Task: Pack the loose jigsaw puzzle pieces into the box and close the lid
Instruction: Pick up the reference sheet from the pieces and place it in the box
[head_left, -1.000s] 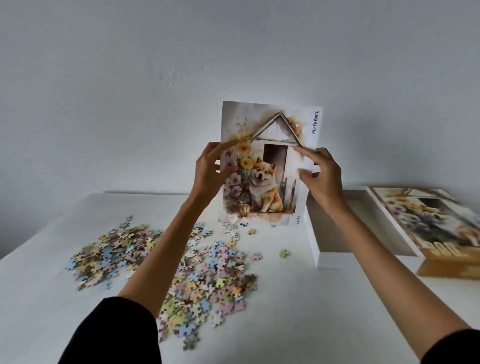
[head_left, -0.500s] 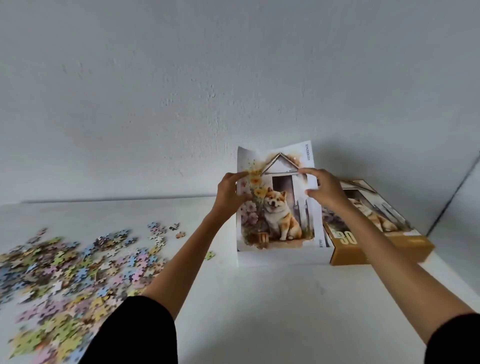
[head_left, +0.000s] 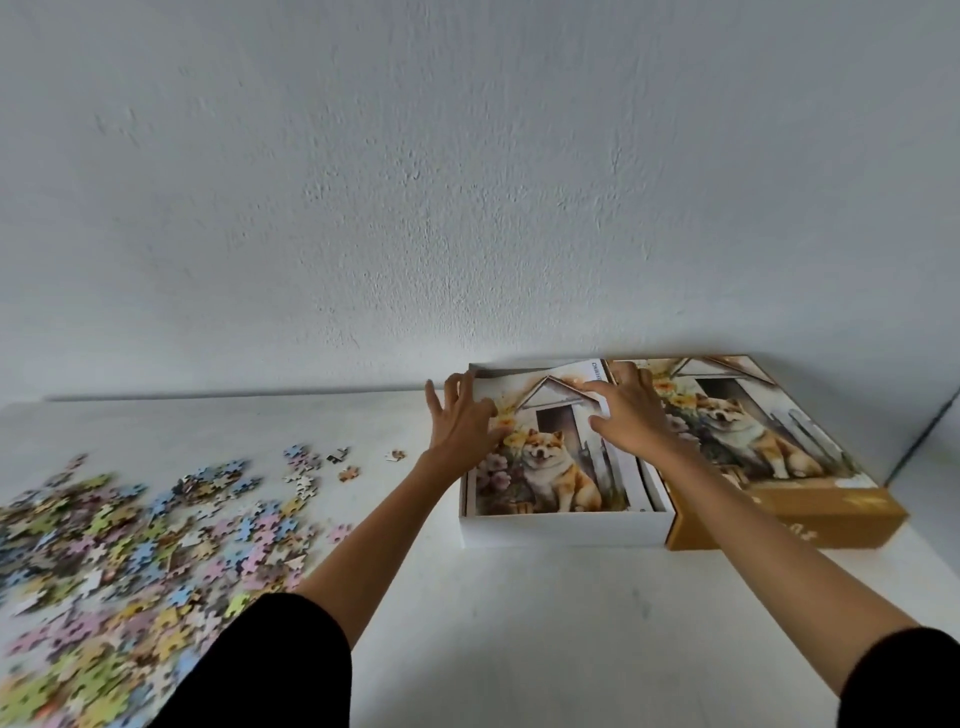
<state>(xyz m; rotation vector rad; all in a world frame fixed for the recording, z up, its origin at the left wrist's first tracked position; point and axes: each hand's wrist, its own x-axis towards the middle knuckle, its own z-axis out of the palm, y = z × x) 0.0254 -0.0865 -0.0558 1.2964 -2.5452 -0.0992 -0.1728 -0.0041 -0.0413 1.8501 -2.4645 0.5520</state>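
Note:
The white box bottom (head_left: 563, 530) stands on the table by the wall. A reference sheet (head_left: 550, 467) showing a dog and a doghouse lies inside it, its right edge still curled up. My left hand (head_left: 462, 421) rests with fingers spread on the sheet's left edge. My right hand (head_left: 631, 415) presses flat on the curled right edge. The printed lid (head_left: 779, 457) with tan sides lies face up, touching the box on the right. Several loose puzzle pieces (head_left: 130, 535) are heaped on the table to the left.
A few stray pieces (head_left: 348, 473) lie between the heap and the box. The white table (head_left: 519, 623) meets a pale wall (head_left: 467, 208) right behind the box and lid. A dark corner line (head_left: 930, 431) runs down at the far right.
The sheet, held upright in both hands before, has come down into the box. My view has swung right, so the heap now sits at the far left.

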